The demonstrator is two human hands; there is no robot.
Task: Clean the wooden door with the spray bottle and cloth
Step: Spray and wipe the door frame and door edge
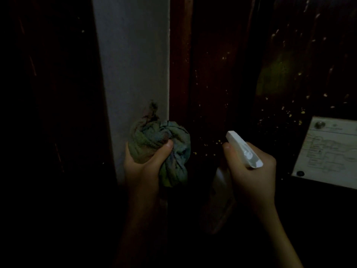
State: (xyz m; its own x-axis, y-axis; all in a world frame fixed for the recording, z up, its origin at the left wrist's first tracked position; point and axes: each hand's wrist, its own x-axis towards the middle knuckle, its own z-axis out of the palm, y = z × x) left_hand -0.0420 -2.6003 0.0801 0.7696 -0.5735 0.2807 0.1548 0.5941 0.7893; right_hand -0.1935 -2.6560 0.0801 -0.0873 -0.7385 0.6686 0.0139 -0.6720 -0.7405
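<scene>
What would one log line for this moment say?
left hand: grips bunched greenish cloth | right hand: holds white plastic spray bottle, nozzle toward dark wooden door | door: pale specks showing | light: dim

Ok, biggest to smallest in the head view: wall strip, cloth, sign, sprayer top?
1. wall strip
2. cloth and sign: they look alike, and the sign runs off the frame, so no ranking
3. sprayer top

Left hand [144, 165] grips a bunched cloth [164, 149]; right hand [251, 171] holds a white spray bottle [242, 149], nozzle toward the droplet-speckled dark wooden door [216, 74].
</scene>
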